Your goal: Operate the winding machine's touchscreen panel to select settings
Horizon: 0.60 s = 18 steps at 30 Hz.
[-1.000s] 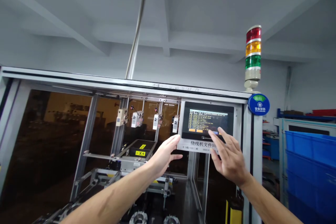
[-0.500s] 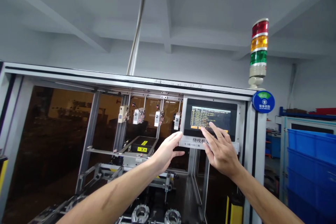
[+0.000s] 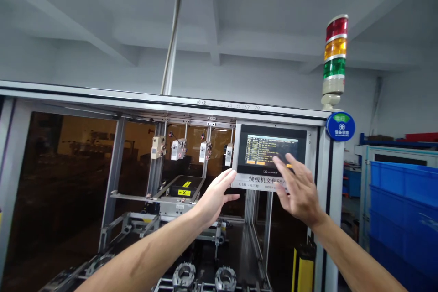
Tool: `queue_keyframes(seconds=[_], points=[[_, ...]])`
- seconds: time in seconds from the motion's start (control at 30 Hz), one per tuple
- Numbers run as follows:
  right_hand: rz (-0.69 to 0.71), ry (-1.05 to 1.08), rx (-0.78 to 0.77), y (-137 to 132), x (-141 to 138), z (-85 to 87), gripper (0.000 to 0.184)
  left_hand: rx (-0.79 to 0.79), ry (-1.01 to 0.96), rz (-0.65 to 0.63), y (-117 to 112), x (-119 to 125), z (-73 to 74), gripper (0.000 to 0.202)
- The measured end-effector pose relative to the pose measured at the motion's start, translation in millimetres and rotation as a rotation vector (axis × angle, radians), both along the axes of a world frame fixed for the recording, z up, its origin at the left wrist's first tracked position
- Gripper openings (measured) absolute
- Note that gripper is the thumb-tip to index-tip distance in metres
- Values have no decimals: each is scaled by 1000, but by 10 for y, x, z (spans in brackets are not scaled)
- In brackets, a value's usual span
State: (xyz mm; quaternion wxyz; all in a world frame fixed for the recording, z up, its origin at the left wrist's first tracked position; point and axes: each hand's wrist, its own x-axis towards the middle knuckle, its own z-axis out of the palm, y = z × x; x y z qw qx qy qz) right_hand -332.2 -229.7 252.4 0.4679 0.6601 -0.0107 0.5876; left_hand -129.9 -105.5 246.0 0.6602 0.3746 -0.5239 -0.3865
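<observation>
The lit rectangular display with a black frame (image 3: 265, 146) is set in a grey metal panel (image 3: 310, 146), its long axis nearly level, dipping slightly to the right. The bare right hand (image 3: 299, 187) is held before the display's lower right part and is the nearer; its grip is empty, fingers spread, though contact cannot be told. The bare left hand (image 3: 219, 194) is placed at the panel's lower left edge, the display lying up and rightward; nothing is clasped, thumb and fingers being parted.
</observation>
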Motion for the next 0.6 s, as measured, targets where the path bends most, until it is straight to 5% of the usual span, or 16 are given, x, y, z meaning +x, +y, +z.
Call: queue_keyframes(seconds=[0.23, 0.6], points=[[-93, -271, -34, -322, -422, 56, 65, -41, -74, -59, -21, 66, -4, 38], [-84, -278, -30, -349, -414, 46, 60, -100, -109, -16, -124, 148, -117, 53]])
